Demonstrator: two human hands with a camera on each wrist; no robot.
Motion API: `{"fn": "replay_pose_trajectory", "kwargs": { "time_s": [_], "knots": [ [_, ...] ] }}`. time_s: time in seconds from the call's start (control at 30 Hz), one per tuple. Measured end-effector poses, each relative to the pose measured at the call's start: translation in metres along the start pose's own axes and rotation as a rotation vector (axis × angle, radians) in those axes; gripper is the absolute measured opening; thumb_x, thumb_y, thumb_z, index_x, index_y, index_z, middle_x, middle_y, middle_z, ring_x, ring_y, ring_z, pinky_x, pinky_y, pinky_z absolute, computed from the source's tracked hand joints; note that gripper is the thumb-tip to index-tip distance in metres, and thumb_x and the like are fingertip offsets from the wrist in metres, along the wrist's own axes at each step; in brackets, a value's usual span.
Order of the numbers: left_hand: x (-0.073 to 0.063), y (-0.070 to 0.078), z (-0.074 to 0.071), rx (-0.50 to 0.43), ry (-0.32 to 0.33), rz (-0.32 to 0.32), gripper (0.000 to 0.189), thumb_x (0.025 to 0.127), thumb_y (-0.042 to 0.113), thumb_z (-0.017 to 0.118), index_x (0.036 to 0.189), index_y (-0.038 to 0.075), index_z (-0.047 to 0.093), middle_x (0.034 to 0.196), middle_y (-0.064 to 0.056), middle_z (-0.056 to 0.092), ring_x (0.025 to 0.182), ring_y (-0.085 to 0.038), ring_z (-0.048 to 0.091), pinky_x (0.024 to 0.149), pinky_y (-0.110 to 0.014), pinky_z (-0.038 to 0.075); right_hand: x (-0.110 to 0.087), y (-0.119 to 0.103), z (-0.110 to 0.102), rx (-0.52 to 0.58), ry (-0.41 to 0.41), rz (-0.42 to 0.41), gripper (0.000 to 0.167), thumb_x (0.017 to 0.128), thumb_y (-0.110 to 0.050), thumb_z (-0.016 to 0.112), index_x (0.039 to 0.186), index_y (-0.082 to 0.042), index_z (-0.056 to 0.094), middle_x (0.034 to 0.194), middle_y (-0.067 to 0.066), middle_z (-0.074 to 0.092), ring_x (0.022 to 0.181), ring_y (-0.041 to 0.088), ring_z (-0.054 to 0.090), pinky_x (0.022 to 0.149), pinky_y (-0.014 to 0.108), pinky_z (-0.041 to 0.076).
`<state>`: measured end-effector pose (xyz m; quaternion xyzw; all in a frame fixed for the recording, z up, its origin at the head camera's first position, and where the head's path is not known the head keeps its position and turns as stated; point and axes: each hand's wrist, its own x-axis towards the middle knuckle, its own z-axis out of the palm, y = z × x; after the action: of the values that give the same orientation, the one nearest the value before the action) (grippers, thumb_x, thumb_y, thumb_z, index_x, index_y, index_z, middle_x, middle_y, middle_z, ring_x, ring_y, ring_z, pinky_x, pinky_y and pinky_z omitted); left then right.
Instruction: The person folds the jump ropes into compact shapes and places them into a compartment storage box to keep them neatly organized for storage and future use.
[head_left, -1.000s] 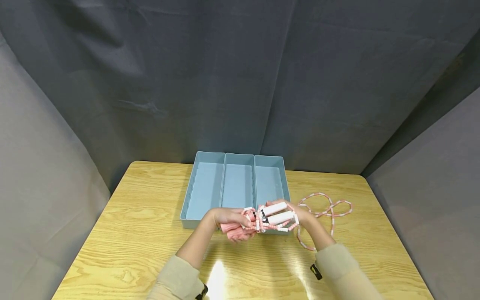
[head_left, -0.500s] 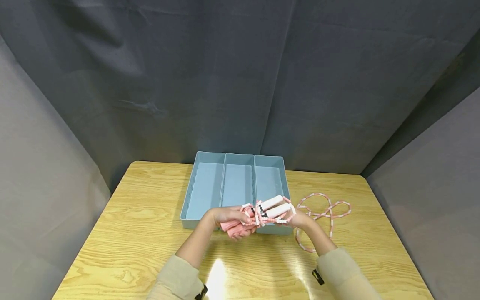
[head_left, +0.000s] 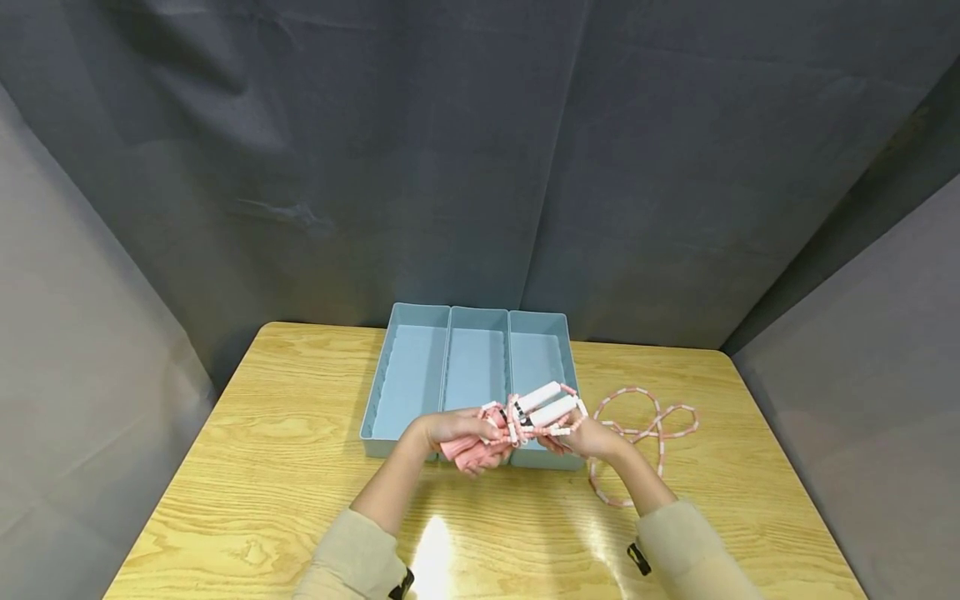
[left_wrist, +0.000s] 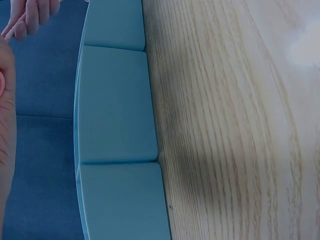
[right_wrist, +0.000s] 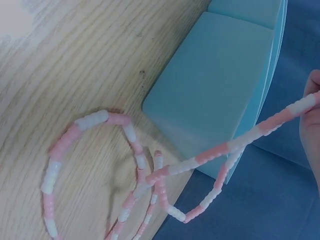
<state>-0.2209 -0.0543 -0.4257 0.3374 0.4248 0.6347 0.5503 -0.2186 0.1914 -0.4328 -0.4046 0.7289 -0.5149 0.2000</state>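
A beaded jump rope with pink-and-white handles (head_left: pixel 552 410) is held up over the front of a blue tray (head_left: pixel 408 371). My left hand (head_left: pixel 453 427) grips the pink ends of the handles, thumb on top. Strands of the beaded cord wrap around the handles' middle. At the white ends, my right hand (head_left: pixel 592 437) holds the cord with curled fingers. From there the pink-and-white cord (right_wrist: pixel 217 151) runs down in loops onto the table. In the left wrist view, the right hand's fingers (left_wrist: pixel 32 17) show at the top left; the handles are mostly out of that view.
The tray has three long compartments, and its front wall (left_wrist: pixel 115 105) faces me. It stands on a wood-grain table (head_left: pixel 247 483). Loose cord loops (head_left: pixel 662 454) lie right of the tray. Dark cloth (head_left: pixel 375 167) hangs behind, with grey panels on both sides.
The handles have tilted and risen slightly, with their white ends moving up and left. My right hand has shifted lower around the cord. The loops on the table have slid slightly left.
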Motion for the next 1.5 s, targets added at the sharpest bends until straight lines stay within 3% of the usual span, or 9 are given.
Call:
{"fn": "replay_pose_trajectory", "kwargs": {
  "time_s": [0.03,0.1,0.37,0.5,0.77,0.97,1.2,1.37,1.5],
  "knots": [
    [0.000,0.000,0.000,-0.002,-0.002,0.004,0.019,0.086,0.014,0.031,0.090,0.002,0.045,0.063,-0.001,0.048,0.049,-0.008,0.042,0.044,-0.021,0.036,0.002,-0.016,0.002,0.017,-0.006,0.043,0.026,0.095,-0.001,0.041,0.073,0.010,0.050,0.056,0.026,0.044,0.043,0.011,0.038,0.037,0.023,0.031],
    [0.000,0.000,-0.001,-0.006,-0.007,0.007,0.019,0.087,0.014,0.030,0.090,0.003,0.045,0.064,0.000,0.048,0.049,-0.008,0.042,0.043,-0.020,0.036,0.002,-0.020,0.002,0.012,-0.014,0.047,0.024,0.094,0.005,0.038,0.074,0.012,0.049,0.057,0.030,0.043,0.045,0.008,0.040,0.038,0.023,0.034],
    [-0.001,-0.001,-0.005,-0.020,-0.016,0.029,0.019,0.088,0.014,0.028,0.090,0.004,0.044,0.064,0.000,0.047,0.049,-0.008,0.041,0.044,-0.020,0.035,-0.001,0.004,0.000,0.073,-0.046,0.008,0.022,0.095,0.008,0.029,0.087,0.015,0.049,0.063,0.028,0.047,0.049,0.039,0.041,0.044,0.026,0.042],
    [-0.001,-0.002,-0.007,-0.037,-0.030,0.039,0.020,0.087,0.014,0.027,0.090,0.004,0.044,0.063,0.000,0.047,0.049,-0.008,0.040,0.045,-0.021,0.035,-0.003,0.015,0.000,0.102,-0.052,0.064,0.027,0.099,-0.001,0.027,0.090,0.014,0.048,0.064,0.027,0.048,0.049,0.036,0.042,0.042,0.026,0.041],
    [-0.001,-0.003,-0.009,-0.038,0.006,0.065,0.019,0.088,0.014,0.029,0.092,0.005,0.046,0.065,0.000,0.048,0.049,-0.008,0.042,0.045,-0.020,0.036,-0.006,0.016,0.002,0.084,-0.051,0.177,0.036,0.101,-0.016,0.026,0.089,0.004,0.053,0.064,0.028,0.047,0.048,0.005,0.042,0.032,0.039,0.025],
    [-0.003,-0.005,-0.012,-0.045,0.047,0.067,0.020,0.089,0.016,0.029,0.091,0.006,0.046,0.067,0.001,0.048,0.051,-0.007,0.043,0.048,-0.019,0.037,-0.006,0.017,0.003,0.128,-0.044,0.220,0.037,0.101,-0.018,0.027,0.089,0.004,0.054,0.063,0.022,0.049,0.048,0.006,0.044,0.034,0.034,0.027],
    [-0.004,-0.007,-0.014,-0.053,0.075,0.068,0.021,0.089,0.015,0.028,0.091,0.007,0.046,0.067,0.002,0.048,0.052,-0.006,0.043,0.049,-0.019,0.037,-0.010,0.019,0.004,0.161,-0.063,0.204,0.035,0.101,-0.016,0.026,0.091,0.004,0.054,0.064,0.020,0.050,0.050,0.006,0.048,0.035,0.041,0.023],
    [-0.006,-0.009,-0.017,-0.050,0.137,0.106,0.022,0.090,0.015,0.027,0.091,0.005,0.047,0.067,0.001,0.049,0.051,-0.008,0.043,0.047,-0.020,0.038,-0.014,0.021,0.002,0.204,-0.102,0.162,0.030,0.100,-0.009,0.028,0.097,0.010,0.051,0.070,0.033,0.047,0.056,0.013,0.051,0.045,0.024,0.044],
    [-0.008,-0.010,-0.019,-0.053,0.167,0.104,0.022,0.090,0.015,0.027,0.090,0.004,0.046,0.066,0.000,0.048,0.051,-0.008,0.043,0.048,-0.021,0.038,-0.016,0.019,0.001,0.200,-0.111,0.160,0.029,0.100,-0.008,0.029,0.098,0.011,0.051,0.071,0.034,0.048,0.058,0.016,0.052,0.053,0.024,0.050]
  ]
}}
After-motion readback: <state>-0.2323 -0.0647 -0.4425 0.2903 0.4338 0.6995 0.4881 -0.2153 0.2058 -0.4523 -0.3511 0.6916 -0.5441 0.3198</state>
